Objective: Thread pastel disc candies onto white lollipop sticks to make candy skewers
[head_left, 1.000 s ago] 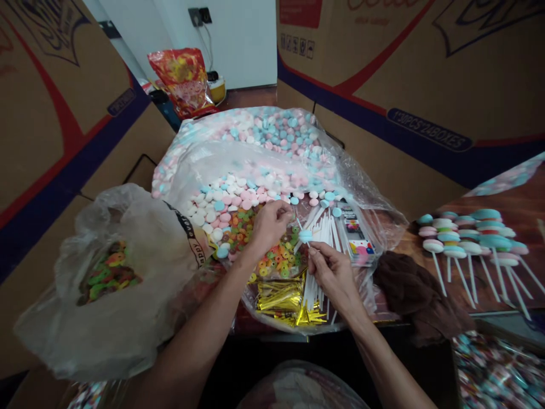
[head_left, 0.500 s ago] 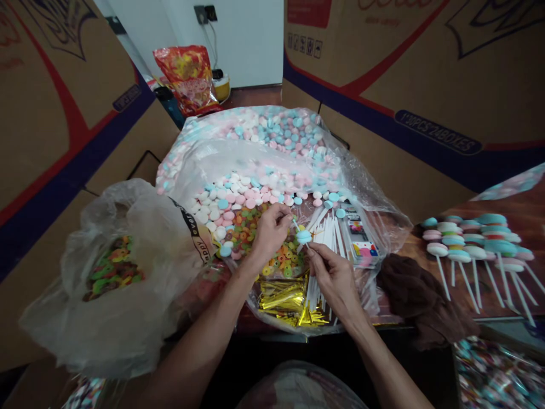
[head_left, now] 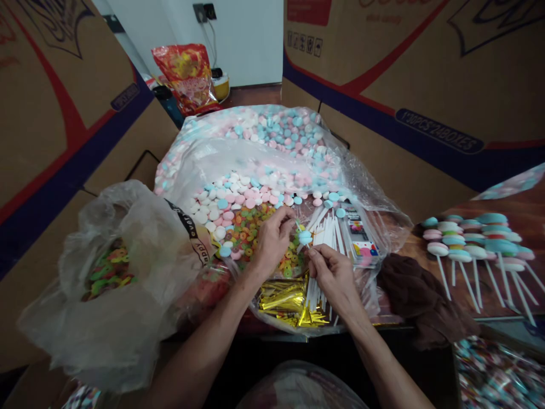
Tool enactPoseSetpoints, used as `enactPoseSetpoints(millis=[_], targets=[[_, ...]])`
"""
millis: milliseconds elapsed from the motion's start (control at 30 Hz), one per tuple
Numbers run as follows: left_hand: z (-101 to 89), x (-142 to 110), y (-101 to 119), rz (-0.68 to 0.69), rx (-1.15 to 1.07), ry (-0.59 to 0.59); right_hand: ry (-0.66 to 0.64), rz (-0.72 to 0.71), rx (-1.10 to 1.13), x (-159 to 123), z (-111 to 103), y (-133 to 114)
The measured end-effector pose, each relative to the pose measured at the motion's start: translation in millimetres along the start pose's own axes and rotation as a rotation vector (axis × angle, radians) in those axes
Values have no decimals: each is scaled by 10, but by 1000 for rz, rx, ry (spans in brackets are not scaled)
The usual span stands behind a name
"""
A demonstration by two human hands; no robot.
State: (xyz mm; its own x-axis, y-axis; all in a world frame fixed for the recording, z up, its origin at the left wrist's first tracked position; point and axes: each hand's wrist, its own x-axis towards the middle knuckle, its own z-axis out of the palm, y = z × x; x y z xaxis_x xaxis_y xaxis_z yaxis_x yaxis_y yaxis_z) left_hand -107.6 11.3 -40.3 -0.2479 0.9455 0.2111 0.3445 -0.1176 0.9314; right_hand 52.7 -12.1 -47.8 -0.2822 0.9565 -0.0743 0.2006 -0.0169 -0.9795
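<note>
Stick (head_left: 307, 247) with blue candies (head_left: 305, 237), beside gummy rings (head_left: 292, 262), sits in the right hand's (head_left: 334, 272) pinch — best steadied close beneath them — while the left hand (head_left: 273, 236) pinches narrowly near its tip, contents unclear.

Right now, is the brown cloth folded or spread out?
Neither: the brown cloth lies bunched in a loose heap, with uneven creases and no neat, flat layers.
</note>
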Motion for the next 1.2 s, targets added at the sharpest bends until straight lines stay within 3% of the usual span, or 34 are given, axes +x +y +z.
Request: enactPoseSetpoints(millis=[200, 333, 433, 533, 1033, 1200], targets=[[99, -48, 18, -164, -316, 35, 74, -52, -64, -5, 82, -18], [59, -39, 78, -264, -523, 97, 68, -74, -56, 4, 72, -49], [-2, -15, 118, -272, -524, 144, 10, -75, -35, -9, 48, -46], [-23, -14, 134, -271, -517, 118, -36, -67, -54, -21, 38, -24], [-5, -60, 89, -273, -569, 120, 45, -113, -213, -26, 19, -40], [-38, -71, 100, -348, -584, 139, 0, -96, -158, -7, 20, -33]])
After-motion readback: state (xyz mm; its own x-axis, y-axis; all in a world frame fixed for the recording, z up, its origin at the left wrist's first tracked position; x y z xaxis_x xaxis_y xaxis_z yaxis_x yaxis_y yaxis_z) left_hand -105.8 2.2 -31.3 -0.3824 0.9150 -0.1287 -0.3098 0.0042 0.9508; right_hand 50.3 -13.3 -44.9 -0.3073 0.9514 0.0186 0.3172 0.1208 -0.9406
